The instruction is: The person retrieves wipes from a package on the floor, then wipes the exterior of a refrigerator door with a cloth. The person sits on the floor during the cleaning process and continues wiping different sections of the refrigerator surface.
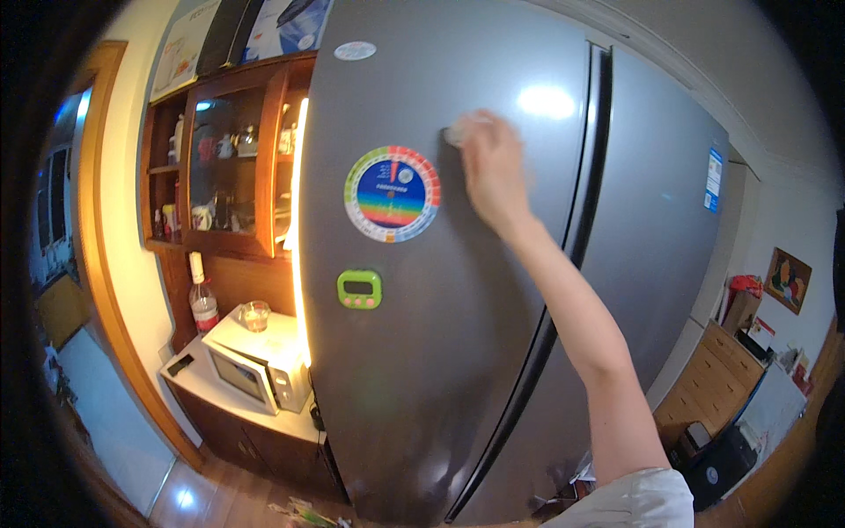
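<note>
My right hand (492, 162) is raised against the left door of a grey refrigerator (422, 369). Something small and pale shows at its fingertips, touching or close to the door; blur hides what it is. Left of the hand a round coloured dial chart (391, 195) lies flat on the door. Below that sits a green digital timer (360, 288) with pink buttons. An oval sticker (355, 51) is near the door's top. My left hand is out of view.
Left of the refrigerator, a microwave (257, 363) with its door ajar stands on a cabinet, a glass bowl (255, 315) on top and a bottle (203, 300) behind. Above hangs a glass-door wall cabinet (267, 165). A wooden chest of drawers (713, 363) stands at right.
</note>
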A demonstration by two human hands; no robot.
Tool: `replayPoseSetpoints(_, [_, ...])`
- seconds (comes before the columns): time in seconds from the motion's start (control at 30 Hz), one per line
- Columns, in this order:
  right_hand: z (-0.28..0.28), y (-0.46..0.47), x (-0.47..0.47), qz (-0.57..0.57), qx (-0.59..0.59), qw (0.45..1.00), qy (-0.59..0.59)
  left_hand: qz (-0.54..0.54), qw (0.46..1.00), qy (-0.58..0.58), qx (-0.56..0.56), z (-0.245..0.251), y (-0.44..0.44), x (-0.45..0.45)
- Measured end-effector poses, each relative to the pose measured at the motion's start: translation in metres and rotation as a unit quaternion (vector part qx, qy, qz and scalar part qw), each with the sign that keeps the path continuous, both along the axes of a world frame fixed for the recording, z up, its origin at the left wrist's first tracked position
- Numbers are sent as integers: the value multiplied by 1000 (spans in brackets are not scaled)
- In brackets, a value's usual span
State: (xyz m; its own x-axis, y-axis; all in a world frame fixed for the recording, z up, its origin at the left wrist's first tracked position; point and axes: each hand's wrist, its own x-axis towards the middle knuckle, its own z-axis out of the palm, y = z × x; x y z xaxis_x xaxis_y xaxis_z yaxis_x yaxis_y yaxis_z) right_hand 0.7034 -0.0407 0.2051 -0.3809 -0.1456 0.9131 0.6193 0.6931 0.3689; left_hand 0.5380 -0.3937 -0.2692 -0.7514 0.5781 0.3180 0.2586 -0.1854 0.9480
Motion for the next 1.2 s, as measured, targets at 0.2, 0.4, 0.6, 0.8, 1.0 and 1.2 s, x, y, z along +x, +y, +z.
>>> replayPoseSetpoints(0.2, [20,3,13,-101,98,974,-178,-17,999,30,8,7,24,3])
replayPoseSetpoints(0.4, [148,3,53,-262,87,959,-59,-20,999,42,8,11,42,10])
replayPoseSetpoints(0.6, [-20,18,96,-230,1,958,-171,-33,998,43,13,11,46,12])
replayPoseSetpoints(0.8, [111,63,124,-169,181,969,-23,-40,998,54,19,14,51,15])
replayPoseSetpoints(1.0, [247,64,45,-297,173,935,86,-36,997,59,17,16,59,19])
replayPoseSetpoints(1.2, [162,48,-77,-52,259,962,-69,-35,997,62,18,15,63,26])
